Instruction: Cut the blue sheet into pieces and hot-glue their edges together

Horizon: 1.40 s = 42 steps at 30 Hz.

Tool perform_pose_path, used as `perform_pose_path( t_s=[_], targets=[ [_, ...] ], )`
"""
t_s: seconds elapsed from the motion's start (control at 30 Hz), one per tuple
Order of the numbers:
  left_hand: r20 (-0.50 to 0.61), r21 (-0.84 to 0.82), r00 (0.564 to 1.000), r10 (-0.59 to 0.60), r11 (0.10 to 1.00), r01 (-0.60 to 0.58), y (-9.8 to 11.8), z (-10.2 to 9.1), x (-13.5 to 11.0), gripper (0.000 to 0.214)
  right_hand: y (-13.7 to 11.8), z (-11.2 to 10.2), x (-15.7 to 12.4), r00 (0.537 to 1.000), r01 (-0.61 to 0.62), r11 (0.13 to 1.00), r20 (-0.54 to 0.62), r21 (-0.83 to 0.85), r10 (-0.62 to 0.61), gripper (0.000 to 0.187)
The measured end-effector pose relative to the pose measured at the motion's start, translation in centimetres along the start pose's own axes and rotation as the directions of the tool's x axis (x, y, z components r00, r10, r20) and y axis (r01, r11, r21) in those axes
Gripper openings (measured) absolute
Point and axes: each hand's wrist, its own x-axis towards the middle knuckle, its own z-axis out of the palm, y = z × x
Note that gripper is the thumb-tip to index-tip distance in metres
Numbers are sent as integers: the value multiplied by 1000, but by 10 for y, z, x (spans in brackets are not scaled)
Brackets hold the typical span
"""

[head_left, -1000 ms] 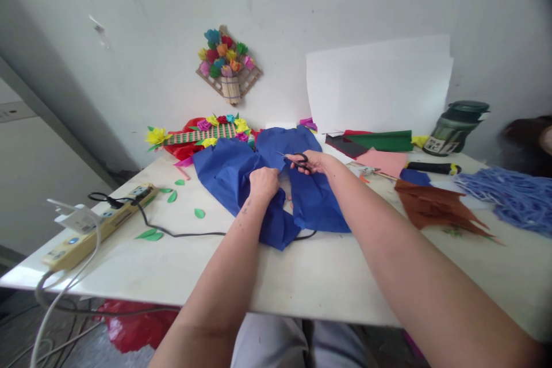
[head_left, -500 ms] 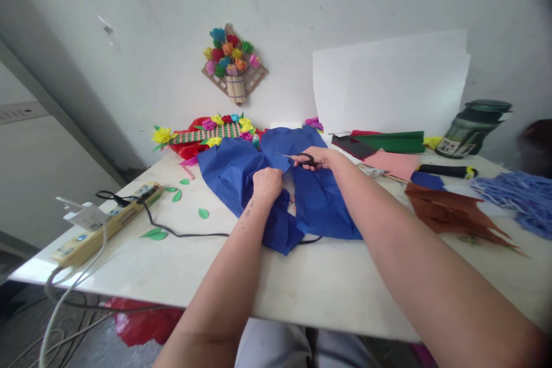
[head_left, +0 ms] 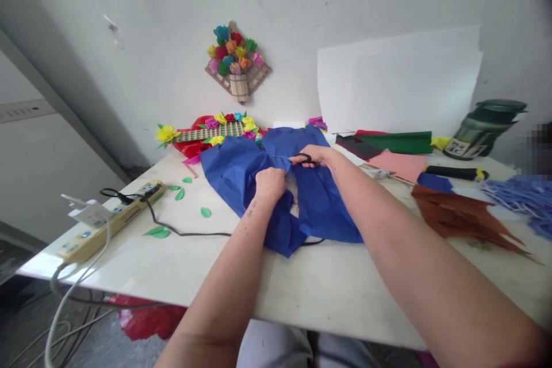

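Observation:
A large sheet of blue crepe-like paper [head_left: 235, 172] lies crumpled across the middle of the table, split by a cut that opens toward me. My left hand [head_left: 271, 184] is closed on the blue paper, left of the cut. In my right hand [head_left: 317, 155] is a pair of scissors [head_left: 305, 158] with dark handles; its blades point left into the paper at the far end of the cut. The fingertips of my left hand are hidden behind its knuckles.
On the left lie green paper leaves [head_left: 206, 213] and a power strip [head_left: 112, 221] with cables. Behind the blue paper is a flower-trimmed woven piece [head_left: 207, 133]. To the right are brown paper [head_left: 457, 213], pink paper [head_left: 399, 165], a black-handled tool [head_left: 452, 172] and a dark green bottle [head_left: 485, 129].
The scissors' blades have moved slightly left, into the blue paper. Both hands stay near the same place, and the whole view has shifted a little.

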Motion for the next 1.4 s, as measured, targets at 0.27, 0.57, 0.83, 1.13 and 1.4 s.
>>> perform_pose_path(
  t_s=[0.27,0.57,0.83,1.13,1.4],
  targets=[
    [32,-2,999,-7,1000,7,-1,-2,-1,28,-6,4,8,994,-68,997,93,45,63,53],
    [30,-6,1000,-1,1000,1,-2,-4,-1,29,-7,14,10,999,8,999,-37,37,-6,53],
    [66,-62,997,-43,997,47,-2,-6,-2,30,-16,18,11,998,-55,994,16,98,53,54],
    [40,-79,997,-62,995,65,-3,-5,-2,29,-20,27,15,993,16,989,-121,150,2,48],
    [49,-93,996,-68,993,72,-2,-8,-3,30,-20,26,25,1000,-12,985,-4,174,13,49]
  ],
)
